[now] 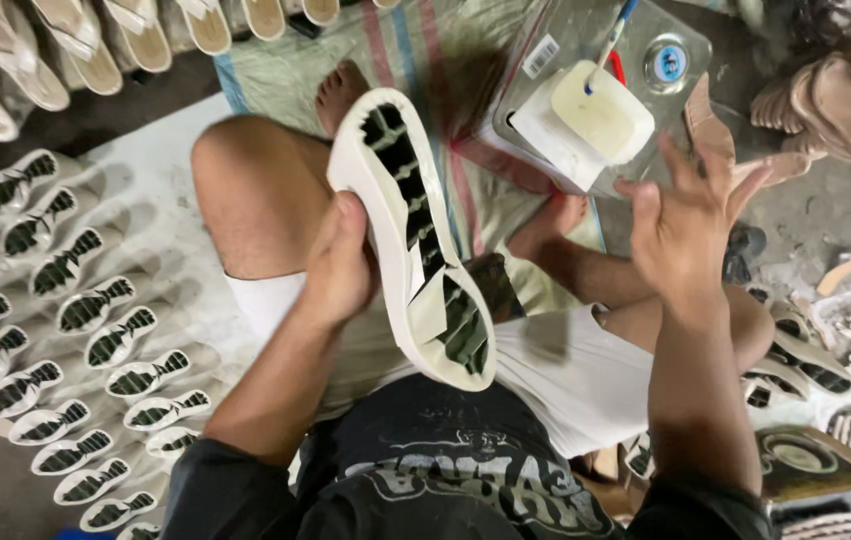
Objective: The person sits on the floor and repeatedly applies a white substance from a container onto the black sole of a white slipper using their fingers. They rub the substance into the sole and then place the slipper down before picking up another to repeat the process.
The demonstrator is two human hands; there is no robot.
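Note:
My left hand (341,265) grips a white shoe sole (411,235) by its edge and holds it tilted above my lap, its black tread pattern facing up. My right hand (686,225) is raised to the right of the sole with fingers spread and nothing in it. Just beyond that hand stands a white tub (586,120) with a brush handle (611,40) sticking out of it, resting on a shiny metal tin (661,55).
Several white soles with black tread (76,310) lie in rows on the floor at the left. Beige sandal uppers (76,40) line the top edge, and more (846,90) pile at the upper right. A striped cloth (426,50) covers the floor ahead. Scraps and soles (846,340) lie at the right.

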